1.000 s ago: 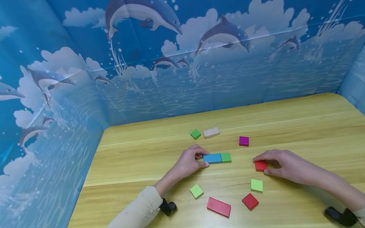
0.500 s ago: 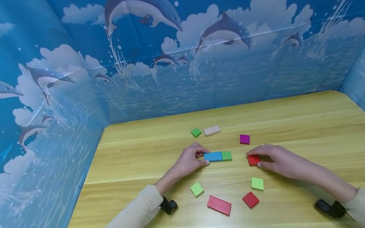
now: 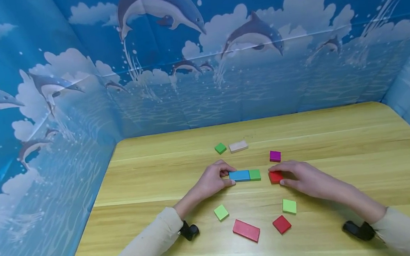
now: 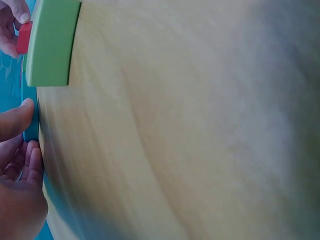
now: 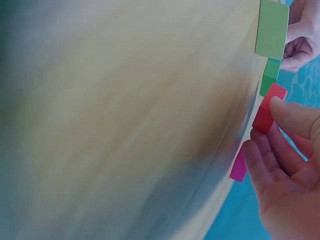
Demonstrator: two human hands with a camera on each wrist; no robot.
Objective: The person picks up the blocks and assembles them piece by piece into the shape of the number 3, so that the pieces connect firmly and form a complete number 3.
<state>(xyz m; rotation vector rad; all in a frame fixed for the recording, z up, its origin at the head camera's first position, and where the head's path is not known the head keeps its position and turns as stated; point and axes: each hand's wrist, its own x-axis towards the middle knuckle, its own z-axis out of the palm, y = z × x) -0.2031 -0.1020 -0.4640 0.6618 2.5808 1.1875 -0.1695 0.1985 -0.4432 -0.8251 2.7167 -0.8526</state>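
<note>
My left hand point(image 3: 211, 181) grips the left end of a flat blue block point(image 3: 240, 176) between thumb and fingers. Against that block's right end lies a green square block point(image 3: 255, 175), touching it in a row. A red square block point(image 3: 275, 177) is pinched between thumb and fingers of my right hand point(image 3: 308, 178), a small gap to the right of the green one. In the right wrist view the thumb presses one side of the red block point(image 5: 270, 108). The left wrist view has my left thumb on the blue block point(image 4: 31, 117).
Behind the hands lie a green block point(image 3: 220, 148), a pale wooden block point(image 3: 238, 146) and a purple block point(image 3: 275, 156). Nearer me are two lime blocks, one left point(image 3: 221, 212) and one right point(image 3: 289, 206), a pinkish-red rectangular block point(image 3: 246, 230) and another red square block point(image 3: 282, 224).
My right hand has slid the red block leftward and slightly away from me, closer to the green block. The left hand keeps its grip on the blue block.
</note>
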